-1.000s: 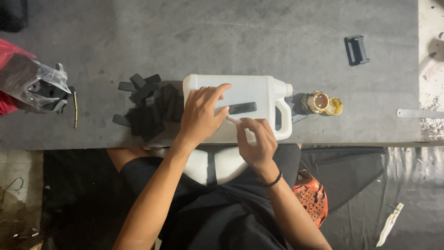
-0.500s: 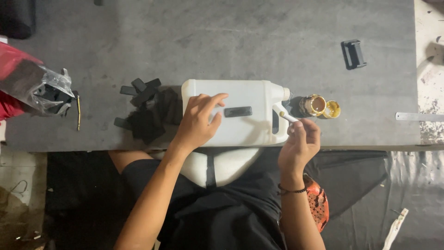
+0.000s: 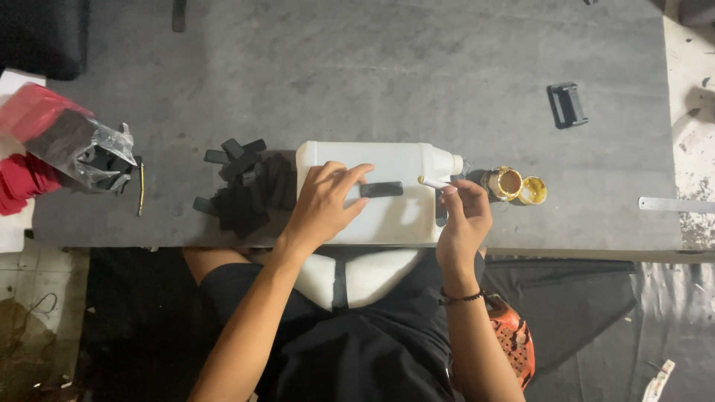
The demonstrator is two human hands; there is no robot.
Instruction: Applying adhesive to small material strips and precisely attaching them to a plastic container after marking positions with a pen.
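A white plastic jug (image 3: 402,160) lies on its side on the grey table (image 3: 387,74), at the near edge. My left hand (image 3: 322,202) rests flat on the jug, fingertips touching a small black rectangular piece (image 3: 381,190) lying on it. My right hand (image 3: 462,219) is at the jug's handle end and pinches a thin white stick (image 3: 434,182) that points left. Just right of the jug stand a small open tin (image 3: 509,182) with brown paste and its yellow lid (image 3: 532,190).
A pile of several black pieces (image 3: 242,190) lies left of the jug. At far left is a clear plastic bag (image 3: 86,152) with black parts beside red cloth (image 3: 26,182). A black clip (image 3: 566,104) and a metal ruler (image 3: 674,204) lie at right.
My right hand moved from the middle of the jug over to its handle end, carrying the white stick toward the tin. My left hand stayed on the jug by the black piece.
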